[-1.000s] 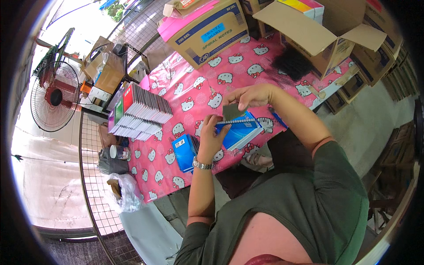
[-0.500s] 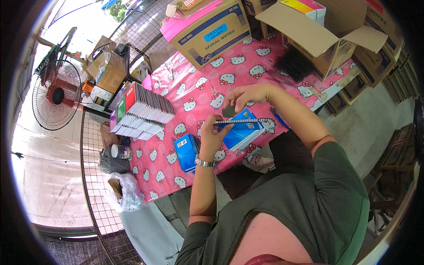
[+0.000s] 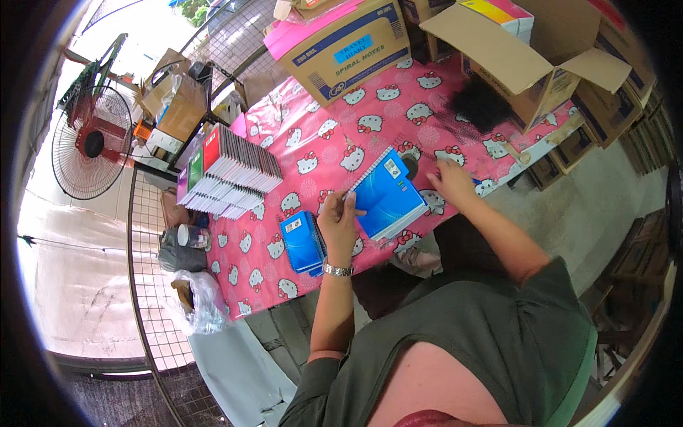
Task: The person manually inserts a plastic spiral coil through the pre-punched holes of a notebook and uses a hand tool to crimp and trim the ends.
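A blue spiral notebook [image 3: 388, 191] lies on a small stack of notebooks, its coil along the upper left edge. My left hand [image 3: 339, 219] pinches its near left corner by the coil, thumb on the cover. To the right, my right hand [image 3: 452, 183] is low over the table with fingers curled downward; what they grip, if anything, is hidden. A slim blue object [image 3: 477, 182] shows just beyond that hand. A dark round piece [image 3: 410, 166] lies by the notebook's far right corner. Left of my left hand sits a small pile of blue spiral notebooks [image 3: 302, 240].
Tall stacks of spiral notebooks [image 3: 238, 167] stand on the pink patterned tablecloth [image 3: 313, 186]. Behind are a closed carton [image 3: 348, 53] and an open carton [image 3: 491, 43], beside black wire coils [image 3: 480, 103]. A fan [image 3: 92, 144], jar [image 3: 192, 236] and plastic bag [image 3: 199, 302] are at left.
The notebook has gone from tipped up, coil edge on, to lying cover up. My right hand has let go of the dark round piece and moved right, over the blue object.
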`<state>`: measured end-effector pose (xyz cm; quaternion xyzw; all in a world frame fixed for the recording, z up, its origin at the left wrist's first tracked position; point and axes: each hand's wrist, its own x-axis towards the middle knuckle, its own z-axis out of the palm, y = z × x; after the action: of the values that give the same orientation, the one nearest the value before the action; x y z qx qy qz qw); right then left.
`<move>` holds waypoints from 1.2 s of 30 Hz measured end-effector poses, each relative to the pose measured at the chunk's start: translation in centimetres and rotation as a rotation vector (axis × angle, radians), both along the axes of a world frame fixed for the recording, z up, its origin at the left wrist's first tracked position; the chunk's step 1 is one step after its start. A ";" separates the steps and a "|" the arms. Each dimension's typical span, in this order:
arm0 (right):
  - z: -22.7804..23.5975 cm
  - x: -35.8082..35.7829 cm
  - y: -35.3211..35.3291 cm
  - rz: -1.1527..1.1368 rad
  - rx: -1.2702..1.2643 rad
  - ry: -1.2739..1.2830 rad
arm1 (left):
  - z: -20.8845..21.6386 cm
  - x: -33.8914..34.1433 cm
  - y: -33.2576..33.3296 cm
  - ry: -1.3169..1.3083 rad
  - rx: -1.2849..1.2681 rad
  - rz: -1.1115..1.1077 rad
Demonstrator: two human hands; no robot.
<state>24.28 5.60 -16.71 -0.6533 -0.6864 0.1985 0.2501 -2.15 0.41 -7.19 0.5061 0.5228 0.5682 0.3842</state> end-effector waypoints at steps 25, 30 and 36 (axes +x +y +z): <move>12.0 -5.9 -7.9 0.532 0.017 0.467 | -2.2 0.3 -1.5 0.389 0.227 0.137; 9.9 -5.5 -7.8 0.528 -0.469 1.129 | 1.8 -0.7 -2.4 0.692 0.417 0.171; 1.2 1.6 -4.1 0.090 0.157 0.226 | 8.6 -8.9 -1.0 1.208 0.315 0.268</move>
<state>25.92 1.52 -15.55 -0.5739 -0.6958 0.2273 0.3671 -11.02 -0.58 1.40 0.7179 0.6162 0.2959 -0.1315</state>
